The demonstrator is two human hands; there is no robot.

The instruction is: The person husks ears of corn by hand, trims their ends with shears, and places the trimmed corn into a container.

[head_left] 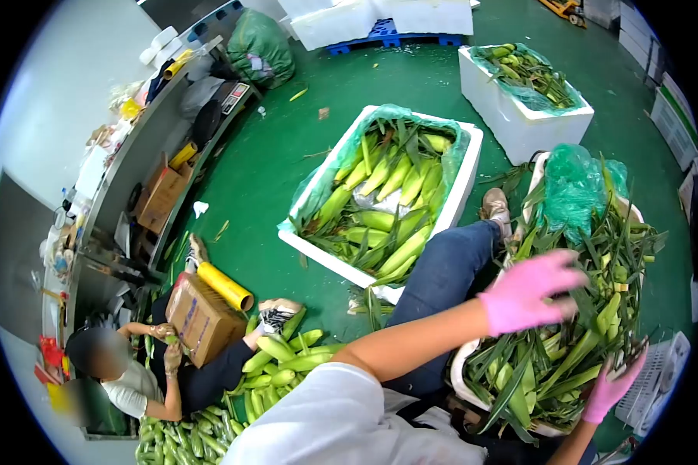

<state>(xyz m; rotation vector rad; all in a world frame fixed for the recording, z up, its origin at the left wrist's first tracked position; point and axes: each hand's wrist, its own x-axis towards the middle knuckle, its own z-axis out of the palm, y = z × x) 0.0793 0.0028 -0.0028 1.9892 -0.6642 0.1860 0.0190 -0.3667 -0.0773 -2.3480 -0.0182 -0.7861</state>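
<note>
My left hand (531, 294), in a pink glove, is raised over a large white-rimmed bin (464, 380) heaped with green corn husks (550, 372). Its fingers are spread, slightly blurred, and hold nothing. Also gloved in pink, my right hand (614, 386) is at the bin's lower right edge, its fingers bent around a thin dark object that I cannot make out. A crumpled green plastic bag (574, 190) lies on the far end of the husks. Left of my leg, a white foam box (467, 174) lined with green plastic holds several ears of corn (395, 177).
Another foam box (496, 108) with green leaves stands at the back right. At the left, a seated person (136, 380) works beside a cardboard box (202, 314), a yellow roll (225, 285) and piled corn (279, 368). A white plastic basket (655, 380) stands at the right.
</note>
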